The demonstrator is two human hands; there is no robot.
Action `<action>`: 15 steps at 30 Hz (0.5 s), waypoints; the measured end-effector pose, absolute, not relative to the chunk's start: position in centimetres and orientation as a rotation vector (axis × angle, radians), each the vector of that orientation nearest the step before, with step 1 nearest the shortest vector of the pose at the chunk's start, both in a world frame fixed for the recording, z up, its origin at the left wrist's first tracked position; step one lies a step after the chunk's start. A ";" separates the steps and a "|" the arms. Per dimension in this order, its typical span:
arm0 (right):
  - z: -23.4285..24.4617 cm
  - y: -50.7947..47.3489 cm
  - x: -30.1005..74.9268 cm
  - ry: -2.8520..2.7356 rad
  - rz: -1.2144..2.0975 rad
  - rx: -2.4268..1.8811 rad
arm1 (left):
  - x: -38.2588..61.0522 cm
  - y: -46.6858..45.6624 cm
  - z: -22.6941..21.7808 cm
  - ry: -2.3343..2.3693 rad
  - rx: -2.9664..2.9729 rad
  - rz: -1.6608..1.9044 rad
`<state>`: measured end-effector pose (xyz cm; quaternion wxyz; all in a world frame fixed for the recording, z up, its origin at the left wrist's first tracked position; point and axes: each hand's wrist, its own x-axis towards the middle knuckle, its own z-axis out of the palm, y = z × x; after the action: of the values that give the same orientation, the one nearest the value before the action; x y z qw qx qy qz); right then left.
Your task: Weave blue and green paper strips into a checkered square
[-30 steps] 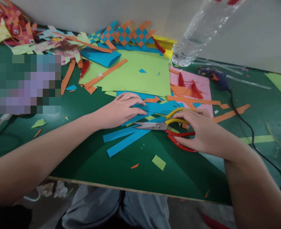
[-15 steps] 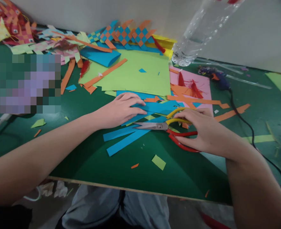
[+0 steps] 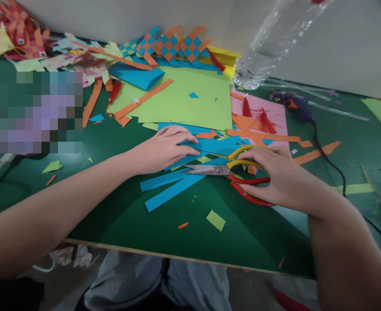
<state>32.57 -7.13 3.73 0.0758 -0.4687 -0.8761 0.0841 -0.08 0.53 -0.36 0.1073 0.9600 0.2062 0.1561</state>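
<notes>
Red-and-yellow-handled scissors (image 3: 221,169) have shifted slightly rightward with the right hand (image 3: 281,179)

The right hand (image 3: 282,179) hides part of the scissors (image 3: 221,170) — 1 purplish object (image 3: 44,113) at left is pixelated.

I'm on the scissors (image 3: 221,170) now — one handle yellow, one red, the two spread apart, silver blades pointing left with a narrow gap showing at the tips. Right there, two narrow blue strips (image 3: 169,194) fan out flat toward the lower left, the lower one slanting under the blades; whether any paper sits between the cutting edges, I can't tell. And just above the blades — a wider blue strip (image 3: 216,147), flat, running nearly crosswise.
</notes>
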 end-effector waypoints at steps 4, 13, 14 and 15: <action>3.7 -7.1 32.5 -2.619 0.235 -1.389 | -0.1 0.5 -0.3 0.617 2.818 0.451; 3.6 -7.0 32.8 -2.606 0.267 -1.403 | -0.1 0.5 -0.3 0.610 2.818 0.459; 3.5 -7.1 32.8 -2.602 0.269 -1.402 | -0.1 0.5 -0.3 0.605 2.820 0.463; 3.6 -7.1 32.8 -2.598 0.270 -1.402 | -0.1 0.5 -0.3 0.602 2.822 0.465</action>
<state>32.78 -7.06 3.56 0.0886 -0.4711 -0.8729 0.0908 -0.12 0.49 -0.34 0.1092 0.9598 0.2047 0.1582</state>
